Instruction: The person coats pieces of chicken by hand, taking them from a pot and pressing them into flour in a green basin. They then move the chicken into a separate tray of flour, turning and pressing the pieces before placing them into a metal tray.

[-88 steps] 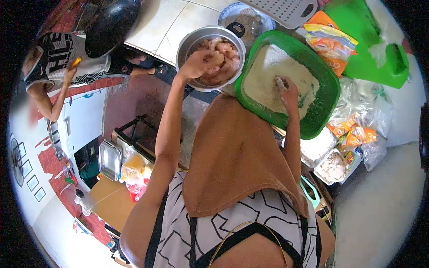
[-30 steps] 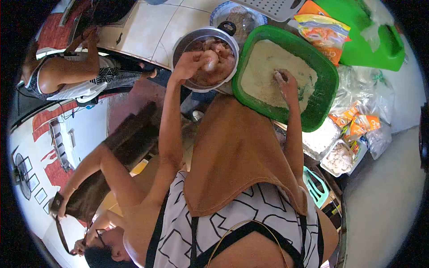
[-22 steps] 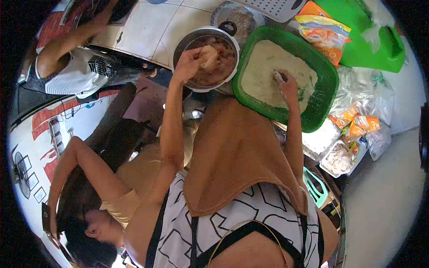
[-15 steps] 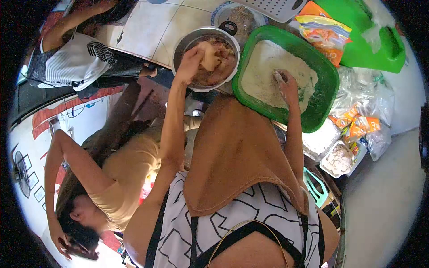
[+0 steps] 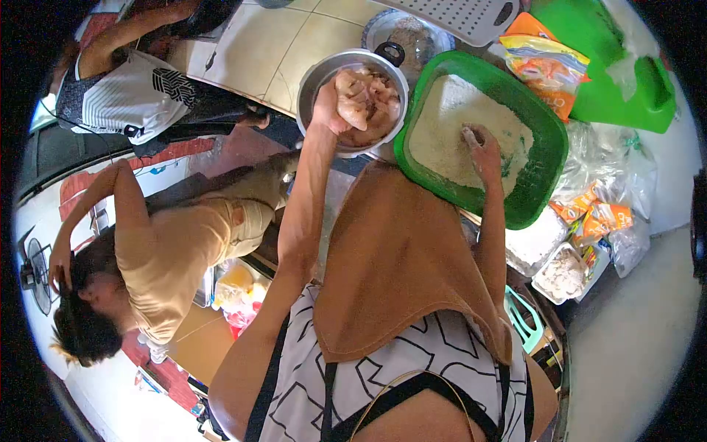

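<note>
My left hand (image 5: 329, 112) is closed around a pale, wet piece of raw chicken (image 5: 353, 103). It holds the piece at the metal pot (image 5: 306, 88), where more raw meat (image 5: 384, 99) lies in pinkish liquid. To the right is a green plastic basin (image 5: 541, 193) with off-white flour (image 5: 449, 110) spread over its bottom. Over that flour is my right hand (image 5: 482, 146), its floury fingers loosely bent, with a gap between thumb and fingers and nothing seen between them.
Behind the pot stands a plate (image 5: 375, 35) holding a bag of brownish grains. Orange packets (image 5: 541, 62) and clear plastic bags (image 5: 600, 162) lie right of the basin, near a tub of whitish stuff (image 5: 563, 272). A person in tan (image 5: 173, 258) is on the left; another person (image 5: 136, 96) stands beyond.
The chicken piece in my left hand has turned and now shows its pinkish side. My right hand stays over the flour, fingers slightly shifted. The person in tan has moved left.
</note>
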